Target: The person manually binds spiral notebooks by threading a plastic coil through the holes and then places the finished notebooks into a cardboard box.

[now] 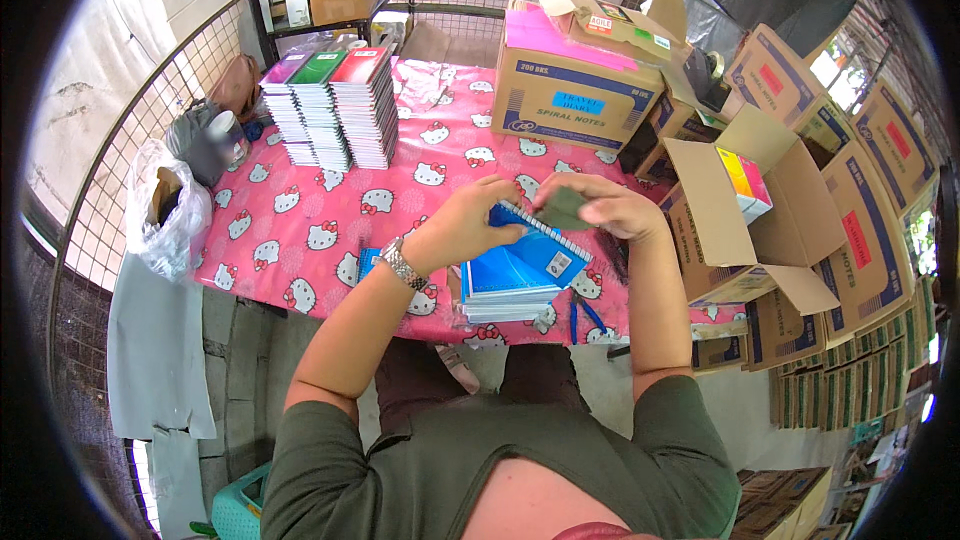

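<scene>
A blue spiral notebook (556,259) lies tilted on top of a stack of blue notebooks (512,306) near the table's front edge. My left hand (482,223), with a metal watch at the wrist, is closed on the notebook's upper left end, beside the wire spiral. Just above the spiral, my right hand (612,208) holds a dark green flat piece (563,208) between thumb and fingers; its exact kind is unclear. Blue-handled pliers (587,318) lie to the right of the stack. Part of another small blue spiral notebook (368,261) shows by my left wrist.
Tall stacks of purple, green and red notebooks (362,110) stand at the back left of the pink patterned table (290,240). A large carton (575,90) sits at the back, and an open carton (715,210) stands at the right. A plastic bag (170,208) hangs at the left edge.
</scene>
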Motion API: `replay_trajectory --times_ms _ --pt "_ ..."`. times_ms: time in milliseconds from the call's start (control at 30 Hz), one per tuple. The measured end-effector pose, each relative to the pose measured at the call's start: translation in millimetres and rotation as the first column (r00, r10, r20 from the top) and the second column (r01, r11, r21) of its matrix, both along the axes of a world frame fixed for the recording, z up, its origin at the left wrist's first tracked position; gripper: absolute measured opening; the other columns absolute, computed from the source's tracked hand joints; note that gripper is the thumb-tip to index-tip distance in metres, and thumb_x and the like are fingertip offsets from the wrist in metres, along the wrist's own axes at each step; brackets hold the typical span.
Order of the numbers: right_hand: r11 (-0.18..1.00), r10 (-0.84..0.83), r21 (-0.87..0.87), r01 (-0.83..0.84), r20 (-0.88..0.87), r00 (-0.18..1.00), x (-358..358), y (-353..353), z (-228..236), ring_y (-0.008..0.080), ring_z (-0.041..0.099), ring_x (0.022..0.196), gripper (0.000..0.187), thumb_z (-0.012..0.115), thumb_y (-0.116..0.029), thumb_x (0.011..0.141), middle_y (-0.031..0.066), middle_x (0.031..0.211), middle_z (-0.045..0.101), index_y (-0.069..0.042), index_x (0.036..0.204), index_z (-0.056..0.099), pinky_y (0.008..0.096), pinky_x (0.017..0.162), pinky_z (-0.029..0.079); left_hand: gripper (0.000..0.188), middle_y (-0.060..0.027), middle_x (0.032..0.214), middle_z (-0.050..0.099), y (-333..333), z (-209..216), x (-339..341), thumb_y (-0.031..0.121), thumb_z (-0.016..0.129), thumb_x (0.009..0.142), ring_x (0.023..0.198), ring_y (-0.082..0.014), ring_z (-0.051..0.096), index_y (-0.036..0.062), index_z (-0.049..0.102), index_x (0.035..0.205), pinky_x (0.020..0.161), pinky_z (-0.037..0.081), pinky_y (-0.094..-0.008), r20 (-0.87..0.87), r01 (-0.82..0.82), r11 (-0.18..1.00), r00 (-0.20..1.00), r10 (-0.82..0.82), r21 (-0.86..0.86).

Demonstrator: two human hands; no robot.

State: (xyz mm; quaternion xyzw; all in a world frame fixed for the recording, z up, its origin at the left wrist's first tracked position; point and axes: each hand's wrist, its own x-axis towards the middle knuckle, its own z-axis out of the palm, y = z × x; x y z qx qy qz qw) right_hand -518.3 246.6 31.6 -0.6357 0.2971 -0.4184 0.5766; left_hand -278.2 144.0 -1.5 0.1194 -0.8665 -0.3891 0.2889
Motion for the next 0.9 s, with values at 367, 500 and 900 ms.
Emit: replay_trajectory --times_ms 367,500,900 --pt "0.965 -0.252 -0.017 0.26 0.192 0.948 1.5 -10.1 -4.5 0.0169 0.059 0.106 0.049 0.073 -0.031 0.084 0.0043 0.11 0.064 -0.003 0.123 0.062 0.0313 0.092 0.046 0.028 -0.0039 0.077 0.061 2.2 -1.3 3.1 0.012 0.079 0.081 0.063 -0.0087 0.051 0.0025 0.064 0.103 0.056 0.044 -0.0258 0.003 -0.111 0.993 0.994 0.111 0.043" --pt "0.516 -0.805 -0.422 0.746 -0.535 0.254 -67.9 -18.7 -125.2 0.0369 0.061 0.104 0.053 0.073 -0.048 0.084 0.0195 0.109 0.065 -0.006 0.114 0.062 0.0452 0.094 0.045 0.025 -0.0062 0.077 0.063 7.7 -11.7 -5.7 0.008 0.076 0.083 0.061 -0.0104 0.059 -0.0005 0.064 0.103 0.055 0.048 -0.0279 -0.05 -0.274 0.955 0.958 0.281 0.117" --pt "0.123 -0.992 -0.858 0.499 -0.091 0.088 26.4 24.6 -32.4 0.0259 0.057 0.117 0.022 0.065 -0.021 0.093 0.0097 0.112 0.068 -0.009 0.111 0.069 0.0468 0.105 0.037 0.052 -0.0065 0.076 0.057 38.3 -20.3 -3.7 -0.004 0.07 0.084 0.059 -0.0133 0.059 0.004 0.053 0.132 0.053 0.049 -0.0286 -0.212 -0.374 0.923 0.898 0.386 0.094"
